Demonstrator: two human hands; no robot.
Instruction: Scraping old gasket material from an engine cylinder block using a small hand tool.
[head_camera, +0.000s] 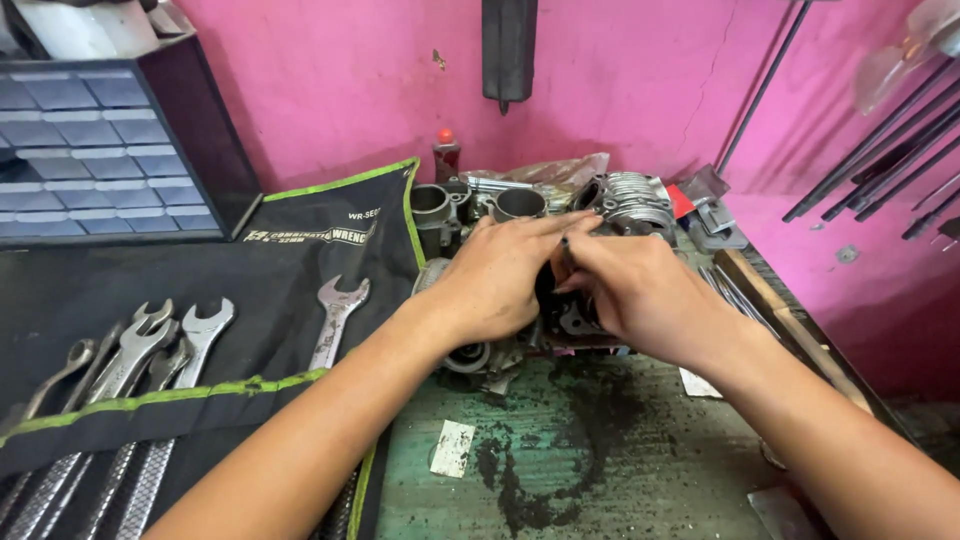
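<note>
My left hand spread flat over a greasy grey metal engine part at the stained green workbench's back, my right hand pinching a thin dark tool against it, steel wrenches in a black roll left

Engine parts are crowding the bench's far end, blocking passage to the pink wall. The wrench roll is covering the left side. Rods are leaning at right. Stained green benchtop between the forearms is lying open, holding only paper scraps.
</note>
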